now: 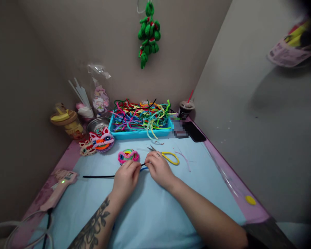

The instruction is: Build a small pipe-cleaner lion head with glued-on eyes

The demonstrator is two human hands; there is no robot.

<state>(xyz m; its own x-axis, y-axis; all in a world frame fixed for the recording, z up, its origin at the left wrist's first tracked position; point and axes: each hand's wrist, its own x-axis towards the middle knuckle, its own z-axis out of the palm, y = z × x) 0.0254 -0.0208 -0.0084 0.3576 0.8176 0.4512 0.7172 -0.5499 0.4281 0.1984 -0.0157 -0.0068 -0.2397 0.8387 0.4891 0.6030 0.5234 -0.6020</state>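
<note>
And straight away, on the left forearm (114, 210), a large tattoo (93, 224) is displayed: broad, pointed leaves are set along curving stems, all rendered in dark ink. The design is begun short of the wrist and is cut off by the frame's bottom edge. Over on the right hand (159, 171), a small dark mark (158, 154) is spotted near the knuckles, too blurred to be made out. Beyond the bare right forearm (204, 211), a black sleeve (252, 242) is just glimpsed!

The strip (98, 176) is black, the tray (140, 134) blue.
</note>
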